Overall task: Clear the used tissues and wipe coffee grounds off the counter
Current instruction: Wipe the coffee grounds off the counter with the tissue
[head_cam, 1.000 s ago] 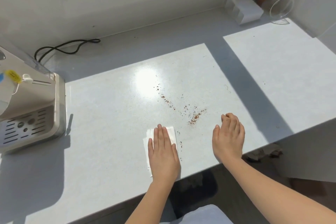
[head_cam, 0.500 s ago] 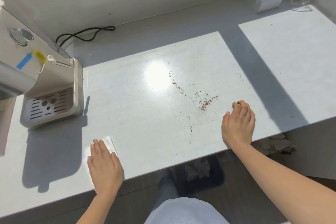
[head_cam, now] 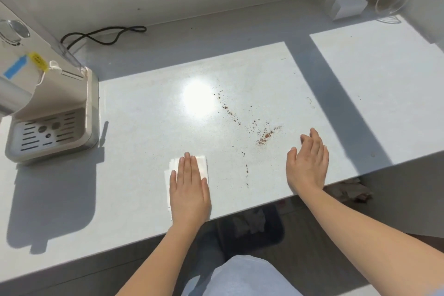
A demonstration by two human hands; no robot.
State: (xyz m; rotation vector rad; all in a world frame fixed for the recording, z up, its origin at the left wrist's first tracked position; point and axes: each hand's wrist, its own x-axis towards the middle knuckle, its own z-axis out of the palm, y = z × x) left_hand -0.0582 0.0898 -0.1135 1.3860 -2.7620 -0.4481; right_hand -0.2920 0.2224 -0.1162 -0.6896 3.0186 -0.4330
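Near the surface's [head_cam: 134, 142] front edge, the left hand [head_cam: 188, 190] lay flat, fingers together, pressing a tissue [head_cam: 203, 163]. Grounds [head_cam: 264, 136] were scattered at its 2 o'clock, just beside the right hand [head_cam: 308, 163], loosely spread, palm down.

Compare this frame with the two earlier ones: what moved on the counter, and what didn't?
The left hand, flat on the folded tissue, slid it left toward the coffee machine half a second ago and has now swept it back right, toward the coffee grounds. It never let go. The right hand stayed cupped at the counter edge beside the grounds, and the main scatter looks unchanged.
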